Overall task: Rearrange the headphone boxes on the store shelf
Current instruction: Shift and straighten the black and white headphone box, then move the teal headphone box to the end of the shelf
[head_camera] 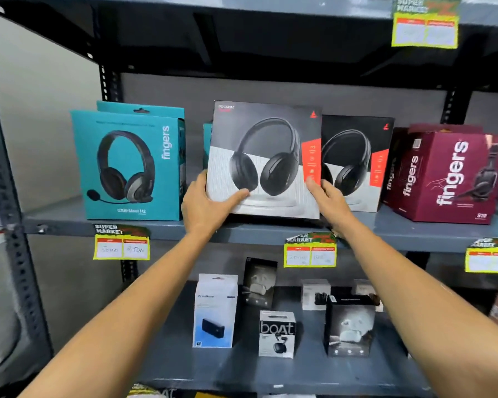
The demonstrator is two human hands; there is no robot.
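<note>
Item: grey-and-white headphone box (pixel 263 159), centre of frame, upright on middle shelf (pixel 270 232), possibly lifted slightly. Left hand (pixel 204 202) and right hand (pixel 328 196) clasp its lower corners. Teal box (pixel 130 165) at left; maroon box (pixel 443 176) at right.

Grey metal shelving (pixel 270 231), pale wall (pixel 41 124)

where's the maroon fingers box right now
In the head view, the maroon fingers box stands at the right end of the middle shelf, just right of the second black-and-white headphone box.
</note>
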